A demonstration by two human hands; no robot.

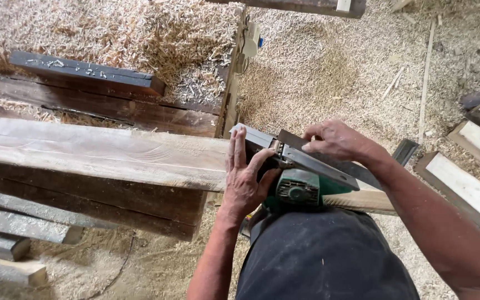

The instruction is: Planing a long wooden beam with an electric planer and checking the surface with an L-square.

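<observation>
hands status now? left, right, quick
Left hand: open, flat against the green power planer.
Right hand: fingers curled on the planer's metal base; firm grip cannot be told.

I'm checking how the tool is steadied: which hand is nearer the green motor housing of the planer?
Left. The left hand lies flat against the planer's side, its thumb right beside the green housing. The right hand rests higher, on the metal base plate, apart from the housing.

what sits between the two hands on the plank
In the head view, a green electric planer with its grey metal sole turned up lies between the left hand and right hand, on the plank.
</observation>
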